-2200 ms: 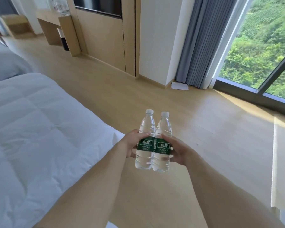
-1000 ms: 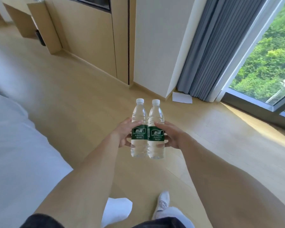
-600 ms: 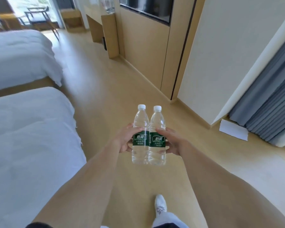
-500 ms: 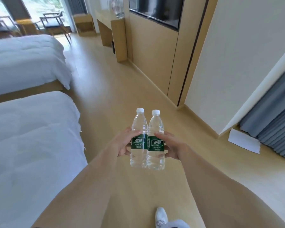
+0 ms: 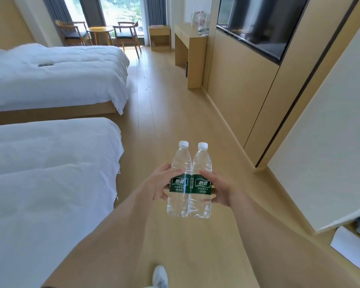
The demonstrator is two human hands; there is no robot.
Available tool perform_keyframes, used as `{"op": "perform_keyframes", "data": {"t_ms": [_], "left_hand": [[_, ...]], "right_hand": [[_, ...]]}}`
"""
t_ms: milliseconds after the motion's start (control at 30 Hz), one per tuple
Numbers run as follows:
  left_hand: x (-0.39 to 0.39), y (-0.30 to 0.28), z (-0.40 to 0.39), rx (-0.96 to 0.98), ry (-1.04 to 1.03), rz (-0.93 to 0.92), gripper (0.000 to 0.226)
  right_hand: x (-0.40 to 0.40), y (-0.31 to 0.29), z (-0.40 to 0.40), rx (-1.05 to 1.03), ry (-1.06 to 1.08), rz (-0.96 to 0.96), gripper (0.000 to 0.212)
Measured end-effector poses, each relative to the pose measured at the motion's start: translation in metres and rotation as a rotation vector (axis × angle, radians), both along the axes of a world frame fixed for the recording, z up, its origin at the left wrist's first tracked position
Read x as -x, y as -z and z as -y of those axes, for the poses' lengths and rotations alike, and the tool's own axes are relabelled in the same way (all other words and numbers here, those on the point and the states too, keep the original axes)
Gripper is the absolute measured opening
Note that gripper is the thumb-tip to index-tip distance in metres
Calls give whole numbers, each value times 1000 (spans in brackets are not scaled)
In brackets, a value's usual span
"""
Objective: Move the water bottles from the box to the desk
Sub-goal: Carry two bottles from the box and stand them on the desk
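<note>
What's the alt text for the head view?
Left hand and right hand hold two clear plastic green-labelled water bottles upright, side by side, over a wood floor; white beds left, wooden desk ahead.

Our bare forearms reach forward, our left hand [image 5: 158, 185] and right hand [image 5: 221, 189] curled inward, gripping opposite sides, thumbs on top

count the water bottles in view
2. Left bottle in the left hand, right bottle in the right hand, side by side, touching.
</note>
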State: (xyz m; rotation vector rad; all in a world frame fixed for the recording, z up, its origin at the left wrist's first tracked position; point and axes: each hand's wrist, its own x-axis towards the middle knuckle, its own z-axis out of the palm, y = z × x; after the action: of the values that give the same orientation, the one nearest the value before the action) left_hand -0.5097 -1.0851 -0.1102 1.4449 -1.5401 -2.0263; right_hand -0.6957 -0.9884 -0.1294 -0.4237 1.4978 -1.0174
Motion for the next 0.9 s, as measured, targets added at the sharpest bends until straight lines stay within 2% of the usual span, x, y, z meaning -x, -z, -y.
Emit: {"op": "perform_keyframes", "data": {"t_ms": [267,667,900], "left_hand": [[63,17,125,-16,10,-63,36],[134,0,343,-33,73,-43,32],[162,2,442,-22,-15,-7,29]], "right_hand": [[58,3,116,-17,34,-63,46],[119,-11,323,-20,73,-85,50],[151,-8,433,3,18,-67,50]]}}
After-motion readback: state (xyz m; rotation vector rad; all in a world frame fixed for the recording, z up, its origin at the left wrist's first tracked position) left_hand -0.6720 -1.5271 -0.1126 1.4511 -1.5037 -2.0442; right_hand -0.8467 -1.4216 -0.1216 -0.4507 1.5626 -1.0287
